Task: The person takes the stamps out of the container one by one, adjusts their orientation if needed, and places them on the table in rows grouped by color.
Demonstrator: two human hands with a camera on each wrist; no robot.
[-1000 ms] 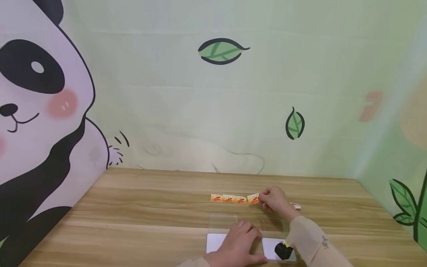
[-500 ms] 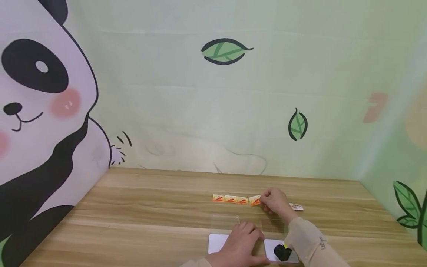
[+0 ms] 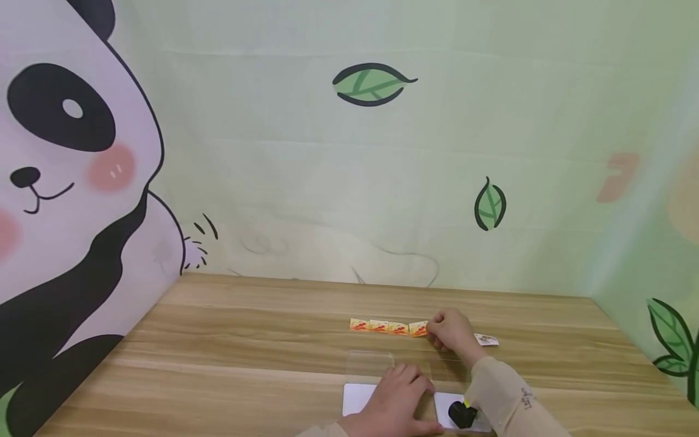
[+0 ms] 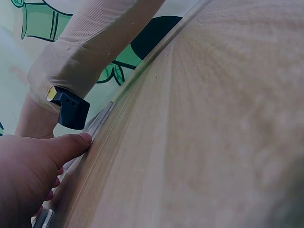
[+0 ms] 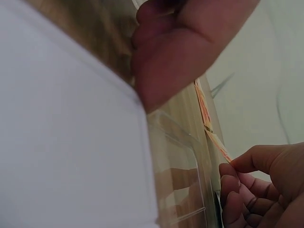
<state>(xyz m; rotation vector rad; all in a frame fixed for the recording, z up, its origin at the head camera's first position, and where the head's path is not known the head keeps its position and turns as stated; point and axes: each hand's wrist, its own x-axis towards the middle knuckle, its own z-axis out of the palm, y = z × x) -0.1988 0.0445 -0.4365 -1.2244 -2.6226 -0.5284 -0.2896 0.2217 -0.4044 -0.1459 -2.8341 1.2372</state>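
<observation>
While the right hand pinches one of four orange cards rowed toward its nine o'clock, the left hand, at seven o'clock, spreads loosely between two white cases.

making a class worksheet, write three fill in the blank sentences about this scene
In the head view, ____ orange-and-yellow slips form a row. The right hand pinches the slip at the row's ____ end. The black-and-white animal printed on the backdrop is a ____.

Missing words: four; right; panda
</observation>
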